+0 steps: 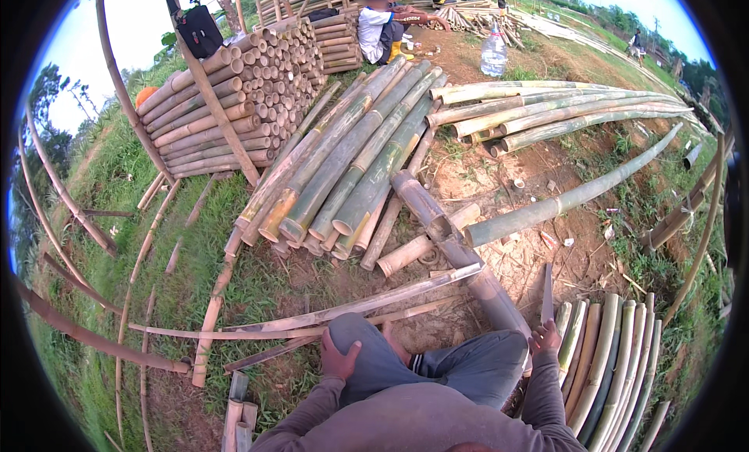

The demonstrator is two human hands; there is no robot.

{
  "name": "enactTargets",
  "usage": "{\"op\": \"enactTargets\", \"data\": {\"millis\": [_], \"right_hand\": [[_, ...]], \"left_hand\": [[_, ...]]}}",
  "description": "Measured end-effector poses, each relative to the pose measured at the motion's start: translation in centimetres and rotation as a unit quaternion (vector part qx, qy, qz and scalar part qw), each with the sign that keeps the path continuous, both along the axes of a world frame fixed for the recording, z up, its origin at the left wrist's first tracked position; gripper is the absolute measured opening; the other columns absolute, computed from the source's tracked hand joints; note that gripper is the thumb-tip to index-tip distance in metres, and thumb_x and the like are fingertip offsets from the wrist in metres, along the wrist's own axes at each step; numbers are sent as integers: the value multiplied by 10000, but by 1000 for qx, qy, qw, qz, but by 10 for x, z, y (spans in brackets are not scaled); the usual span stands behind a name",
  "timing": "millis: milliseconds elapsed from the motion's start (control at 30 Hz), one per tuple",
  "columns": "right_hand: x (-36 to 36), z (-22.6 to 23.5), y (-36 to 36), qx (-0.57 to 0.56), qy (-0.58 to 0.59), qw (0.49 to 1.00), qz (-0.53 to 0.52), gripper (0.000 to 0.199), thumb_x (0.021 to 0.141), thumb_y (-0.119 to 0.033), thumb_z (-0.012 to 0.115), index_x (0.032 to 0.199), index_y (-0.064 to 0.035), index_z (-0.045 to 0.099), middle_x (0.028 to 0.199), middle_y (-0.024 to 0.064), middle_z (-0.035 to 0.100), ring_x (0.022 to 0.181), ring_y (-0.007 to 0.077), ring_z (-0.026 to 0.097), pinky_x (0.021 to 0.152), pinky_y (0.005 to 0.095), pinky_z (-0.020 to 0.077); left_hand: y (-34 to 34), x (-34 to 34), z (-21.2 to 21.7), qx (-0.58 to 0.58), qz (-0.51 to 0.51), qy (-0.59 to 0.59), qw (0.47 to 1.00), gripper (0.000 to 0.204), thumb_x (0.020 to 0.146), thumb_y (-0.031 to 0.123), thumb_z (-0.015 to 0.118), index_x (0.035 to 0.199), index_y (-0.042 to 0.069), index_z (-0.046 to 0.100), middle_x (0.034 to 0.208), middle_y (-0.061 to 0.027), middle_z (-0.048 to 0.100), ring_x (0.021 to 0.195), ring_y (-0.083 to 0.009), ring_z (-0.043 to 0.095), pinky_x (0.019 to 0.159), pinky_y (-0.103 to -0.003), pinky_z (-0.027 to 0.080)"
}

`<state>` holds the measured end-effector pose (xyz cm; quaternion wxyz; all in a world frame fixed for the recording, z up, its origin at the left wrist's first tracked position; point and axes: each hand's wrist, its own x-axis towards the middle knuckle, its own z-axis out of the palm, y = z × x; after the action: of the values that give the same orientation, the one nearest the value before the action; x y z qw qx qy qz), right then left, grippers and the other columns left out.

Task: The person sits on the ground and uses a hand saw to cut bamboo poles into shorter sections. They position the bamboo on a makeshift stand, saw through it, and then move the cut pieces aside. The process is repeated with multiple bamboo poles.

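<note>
I sit with my legs folded in grey trousers [468,366]. My left hand [339,360] lies flat on my left knee and holds nothing. My right hand [544,339] is beside my right knee, closed on the handle of a long flat blade [548,292] that points up and away from me. A thick bamboo pole [460,253] runs from the middle of the ground down to my right knee, just left of the blade. A row of split bamboo strips [612,358] lies right of my right hand.
A bundle of long green bamboo poles [351,163] lies ahead, with more poles [562,113] to the right. Short cut bamboo is stacked [226,101] at back left behind a leaning stake. Another person [378,27] sits far back near a water bottle [494,53]. Thin slats [351,305] cross the ground before my knees.
</note>
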<state>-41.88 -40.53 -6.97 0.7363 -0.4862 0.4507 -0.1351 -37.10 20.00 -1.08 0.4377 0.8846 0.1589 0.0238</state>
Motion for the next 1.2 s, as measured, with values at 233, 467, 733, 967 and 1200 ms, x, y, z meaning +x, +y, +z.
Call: {"op": "enactTargets", "data": {"millis": [233, 467, 733, 967, 1200], "right_hand": [[5, 55, 122, -597, 222, 681, 363, 543, 891, -508, 736, 1269, -117, 747, 1377, 155, 666, 1398, 358, 522, 1209, 545, 348], [13, 68, 139, -594, 255, 673, 358, 513, 920, -483, 709, 1285, -125, 751, 1376, 74, 683, 1430, 296, 496, 1231, 526, 306], [14, 64, 135, -604, 250, 664, 362, 498, 922, -483, 705, 1264, -124, 756, 1367, 84, 685, 1418, 296, 502, 1198, 509, 336], [15, 67, 138, -599, 300, 621, 407, 538, 909, -487, 719, 1324, -145, 717, 1507, 91, 579, 1507, 345, 408, 1283, 615, 199], [12, 64, 165, -620, 174, 612, 458, 583, 896, -491, 731, 1360, -141, 690, 1566, 101, 540, 1542, 392, 360, 1280, 711, 86]], "left_hand": [[-2, -6, -4, -8, 22, 4, 1000, 1131, 843, 495, 845, 1650, -11, 235, 1654, -311, 323, 1529, -456, 368, 1252, -491, 341], [2, -3, -1, 9, 14, 13, 1000, 1115, 852, 494, 832, 1651, -8, 237, 1644, -310, 343, 1514, -462, 391, 1237, -496, 361], [0, -3, 1, 4, 3, 0, 1000, 1123, 849, 507, 829, 1652, -5, 234, 1646, -312, 336, 1508, -465, 396, 1231, -499, 364], [-2, 0, 4, 1, 10, 18, 1000, 1108, 853, 499, 826, 1652, 6, 237, 1646, -323, 326, 1513, -475, 378, 1237, -504, 351], [-15, -6, 15, 227, -82, -100, 965, 911, 910, 467, 744, 1622, 53, 354, 1637, -277, 365, 1514, -497, 337, 1238, -603, 273]]}}
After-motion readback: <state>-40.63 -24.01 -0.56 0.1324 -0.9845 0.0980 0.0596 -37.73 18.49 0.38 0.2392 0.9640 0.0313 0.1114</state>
